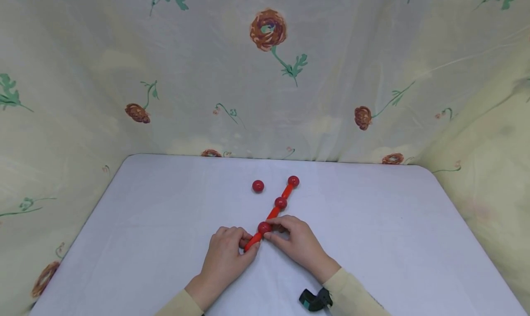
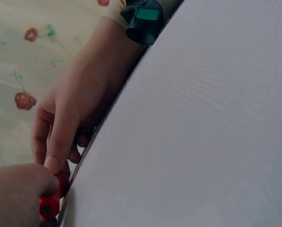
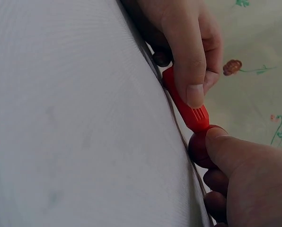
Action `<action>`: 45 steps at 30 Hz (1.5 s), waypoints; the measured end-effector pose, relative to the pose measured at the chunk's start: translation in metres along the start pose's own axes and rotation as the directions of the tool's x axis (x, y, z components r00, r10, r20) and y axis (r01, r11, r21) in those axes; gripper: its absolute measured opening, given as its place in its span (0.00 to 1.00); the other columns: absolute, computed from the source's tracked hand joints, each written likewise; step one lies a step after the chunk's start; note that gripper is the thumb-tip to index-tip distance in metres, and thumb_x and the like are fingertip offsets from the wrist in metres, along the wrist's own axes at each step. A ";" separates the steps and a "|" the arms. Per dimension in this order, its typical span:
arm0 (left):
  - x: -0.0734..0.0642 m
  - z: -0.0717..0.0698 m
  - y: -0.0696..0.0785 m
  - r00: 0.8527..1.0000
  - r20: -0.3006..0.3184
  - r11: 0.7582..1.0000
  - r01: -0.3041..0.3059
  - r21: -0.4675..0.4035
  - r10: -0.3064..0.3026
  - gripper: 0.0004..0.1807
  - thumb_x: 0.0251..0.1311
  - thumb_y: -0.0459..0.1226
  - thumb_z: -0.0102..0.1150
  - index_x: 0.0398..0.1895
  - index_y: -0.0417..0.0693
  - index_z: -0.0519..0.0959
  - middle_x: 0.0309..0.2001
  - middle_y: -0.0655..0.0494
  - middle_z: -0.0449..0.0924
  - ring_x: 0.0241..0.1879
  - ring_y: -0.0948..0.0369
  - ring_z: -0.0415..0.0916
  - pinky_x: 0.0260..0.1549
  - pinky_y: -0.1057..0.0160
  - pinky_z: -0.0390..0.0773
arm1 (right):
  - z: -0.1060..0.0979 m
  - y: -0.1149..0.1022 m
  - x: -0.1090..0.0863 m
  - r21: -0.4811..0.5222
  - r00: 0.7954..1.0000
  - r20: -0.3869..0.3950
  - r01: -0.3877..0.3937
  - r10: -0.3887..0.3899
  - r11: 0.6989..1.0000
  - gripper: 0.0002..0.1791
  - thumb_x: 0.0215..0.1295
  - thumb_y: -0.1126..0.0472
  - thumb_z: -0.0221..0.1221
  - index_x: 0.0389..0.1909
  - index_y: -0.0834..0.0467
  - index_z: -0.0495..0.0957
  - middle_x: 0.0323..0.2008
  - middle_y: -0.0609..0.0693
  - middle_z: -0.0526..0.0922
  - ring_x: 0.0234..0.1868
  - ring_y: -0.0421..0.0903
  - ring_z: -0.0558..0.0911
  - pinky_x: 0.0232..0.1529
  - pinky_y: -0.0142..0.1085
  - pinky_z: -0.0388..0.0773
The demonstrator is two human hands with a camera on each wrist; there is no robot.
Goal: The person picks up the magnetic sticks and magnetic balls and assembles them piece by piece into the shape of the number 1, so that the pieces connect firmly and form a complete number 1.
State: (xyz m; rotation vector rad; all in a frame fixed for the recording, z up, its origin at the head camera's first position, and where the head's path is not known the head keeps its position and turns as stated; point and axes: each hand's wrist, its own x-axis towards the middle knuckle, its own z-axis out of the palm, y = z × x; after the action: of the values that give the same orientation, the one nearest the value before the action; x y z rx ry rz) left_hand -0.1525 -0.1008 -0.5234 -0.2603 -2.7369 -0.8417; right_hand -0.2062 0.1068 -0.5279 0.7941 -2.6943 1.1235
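A line of red balls joined by orange-red rods runs up and to the right in the head view. My left hand (image 1: 225, 256) pinches the lowest rod (image 1: 253, 241) between thumb and fingers. With thumb and fingertips, my right hand (image 1: 300, 242) holds the nearest red ball (image 3: 200, 150), where that rod ends. Beyond it come another rod (image 1: 273, 213), a middle ball (image 1: 280, 203), an upper rod (image 1: 287, 191) and an end ball (image 1: 293, 181). In the right wrist view, the held rod (image 3: 186, 106) shows ridges near the ball.
A loose red ball (image 1: 258, 186) lies left of the line's far end. The white-covered table (image 1: 372, 215) backs onto a flowered cloth (image 1: 331, 77). A black wrist camera (image 1: 315, 300) sits by the right sleeve (image 1: 352, 295).
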 end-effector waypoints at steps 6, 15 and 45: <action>0.004 -0.004 0.000 0.999 0.032 1.000 -0.005 -0.009 0.006 0.14 0.54 0.52 0.70 0.36 0.55 0.83 0.24 0.72 0.73 0.33 0.65 0.67 0.35 0.61 0.69 | -0.001 0.002 0.000 0.003 1.000 -0.006 -0.005 0.005 1.000 0.18 0.59 0.49 0.70 0.50 0.44 0.82 0.40 0.32 0.80 0.39 0.33 0.77 0.43 0.32 0.78; 0.040 -0.025 -0.017 0.959 0.195 0.970 0.227 -0.090 -0.206 0.24 0.57 0.56 0.67 0.50 0.53 0.80 0.33 0.65 0.77 0.34 0.63 0.73 0.34 0.62 0.76 | 0.000 0.004 -0.002 0.021 0.999 0.027 -0.019 0.019 1.000 0.19 0.61 0.47 0.68 0.51 0.45 0.82 0.41 0.32 0.80 0.41 0.33 0.77 0.44 0.33 0.78; 0.156 -0.007 -0.030 0.919 0.379 0.994 0.105 0.033 -0.110 0.32 0.57 0.50 0.69 0.64 0.53 0.74 0.55 0.52 0.78 0.54 0.56 0.74 0.53 0.52 0.76 | -0.003 0.000 0.000 0.053 1.000 0.027 0.002 -0.004 0.999 0.17 0.60 0.51 0.70 0.50 0.47 0.85 0.40 0.32 0.81 0.40 0.34 0.78 0.44 0.32 0.78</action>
State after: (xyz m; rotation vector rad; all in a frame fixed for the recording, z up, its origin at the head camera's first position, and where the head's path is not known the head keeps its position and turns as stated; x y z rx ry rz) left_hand -0.3062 -0.1151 -0.4863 -0.3010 -3.1428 -0.8812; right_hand -0.2067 0.1088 -0.5253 0.8267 -2.6945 1.1960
